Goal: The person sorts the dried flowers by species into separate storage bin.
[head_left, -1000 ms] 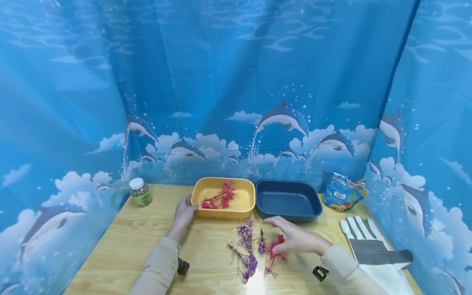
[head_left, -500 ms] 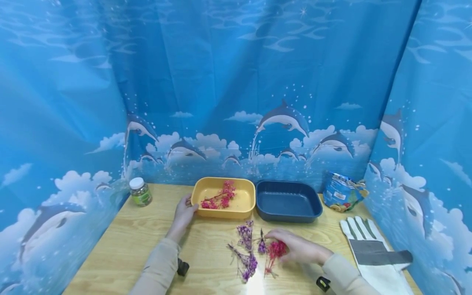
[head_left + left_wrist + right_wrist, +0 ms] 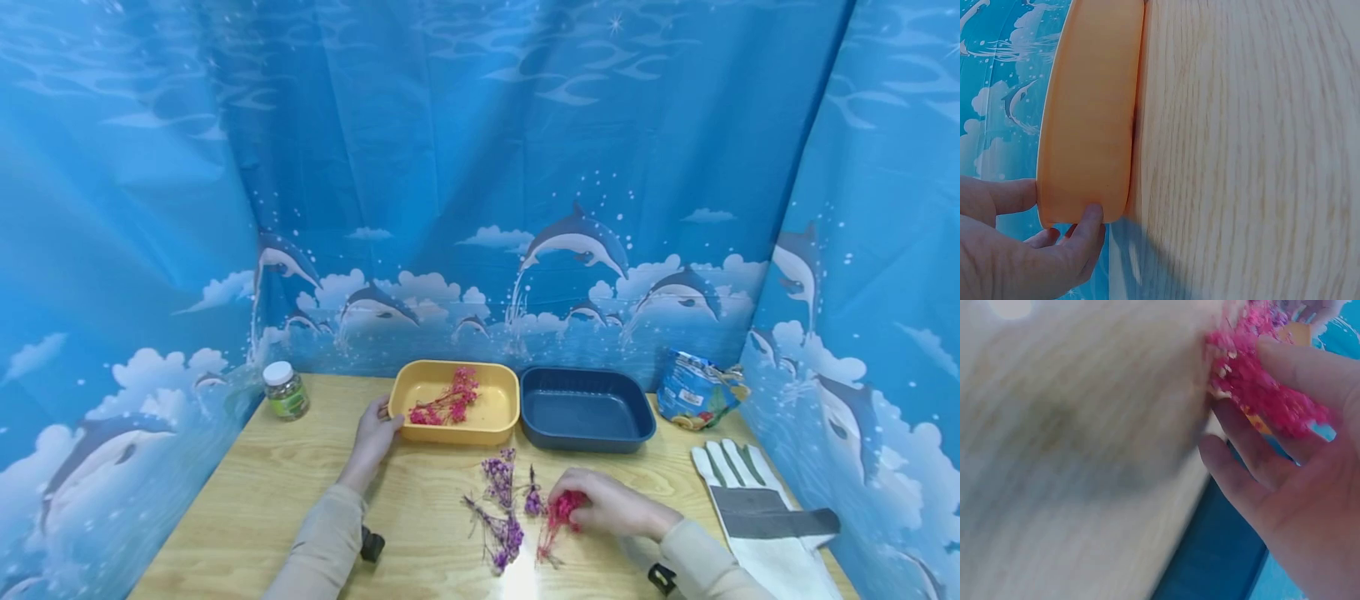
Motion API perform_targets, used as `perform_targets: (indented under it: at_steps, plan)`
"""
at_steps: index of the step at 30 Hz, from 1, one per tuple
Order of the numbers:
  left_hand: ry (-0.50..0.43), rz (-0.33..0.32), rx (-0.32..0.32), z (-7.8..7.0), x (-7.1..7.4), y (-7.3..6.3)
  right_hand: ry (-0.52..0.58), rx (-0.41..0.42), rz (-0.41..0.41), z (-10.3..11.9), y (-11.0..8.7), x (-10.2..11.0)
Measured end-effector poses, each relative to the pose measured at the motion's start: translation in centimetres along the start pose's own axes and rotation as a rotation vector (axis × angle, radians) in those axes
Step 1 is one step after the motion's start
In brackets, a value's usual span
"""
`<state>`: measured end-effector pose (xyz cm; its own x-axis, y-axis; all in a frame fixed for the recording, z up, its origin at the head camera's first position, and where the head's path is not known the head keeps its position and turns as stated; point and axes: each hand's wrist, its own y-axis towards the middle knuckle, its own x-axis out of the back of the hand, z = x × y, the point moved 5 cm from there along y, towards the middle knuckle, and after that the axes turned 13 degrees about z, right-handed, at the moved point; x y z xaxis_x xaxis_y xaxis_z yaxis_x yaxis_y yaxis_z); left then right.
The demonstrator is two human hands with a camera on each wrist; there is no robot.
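At the left corner of the yellow box (image 3: 457,435), my left hand (image 3: 375,437) grips its end. In the left wrist view its thumb and fingers (image 3: 1091,215) press on the box's wall and rim. A spray of pink dried flowers (image 3: 459,395) lies inside the box. My right hand (image 3: 603,502), low over the table, pinches a bunch of red dried flowers (image 3: 564,505) by the blossoms; the thin stems point toward the table's front. Just left of it lie purple dried flowers (image 3: 508,540), including a small sprig (image 3: 533,502).
A dark blue box (image 3: 588,440) stands right beside the yellow one. Farther right are a blue snack bag (image 3: 693,392) and a white and grey work glove (image 3: 750,500). A jar with a white lid (image 3: 287,392) stands at the back left, before the dolphin curtain (image 3: 480,208).
My right hand has come down onto the red dried flowers, and its fingers have closed around the blossoms. The left hand and the yellow box have stayed in place.
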<state>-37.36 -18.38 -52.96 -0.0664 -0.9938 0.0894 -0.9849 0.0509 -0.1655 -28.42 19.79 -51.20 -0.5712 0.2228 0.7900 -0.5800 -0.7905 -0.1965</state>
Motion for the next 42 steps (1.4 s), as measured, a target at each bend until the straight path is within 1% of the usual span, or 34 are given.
perform_targets:
  at_steps: [4, 6, 11, 15, 21, 28, 31, 35, 42]
  plan:
    - [-0.003, 0.006, 0.007, -0.1, 0.0, -0.2, 0.090, 0.011, 0.024, 0.0, -0.2, 0.7]
    - [-0.005, 0.010, 0.007, -0.1, 0.0, -0.2, 0.118, 0.040, 0.028, 0.2, -0.3, 1.0]
    - [-0.007, 0.013, 0.009, -0.1, 0.0, -0.1, 0.148, 0.122, 0.011, 0.8, -0.2, 2.4]
    - [-0.006, 0.012, 0.014, 0.0, 0.1, 0.0, 0.201, 0.133, 0.007, 1.4, 0.1, 3.9]
    - [0.001, 0.014, 0.021, -0.1, 0.1, -0.1, 0.258, 0.106, 0.002, 2.3, 0.9, 6.2]
    - [0.010, 0.028, 0.006, -0.2, 0.0, -0.1, 0.210, 0.060, -0.054, 2.5, 2.4, 8.6]
    - [0.016, 0.032, 0.008, -0.3, -0.1, -0.1, 0.197, 0.049, -0.079, 2.5, 3.0, 9.6]
    - [0.021, 0.032, 0.011, -0.4, -0.1, -0.1, 0.208, 0.043, -0.113, 2.6, 3.9, 10.7]
    - [0.032, 0.021, 0.007, -0.5, -0.1, 0.0, 0.233, -0.025, -0.163, 1.9, 5.6, 12.0]
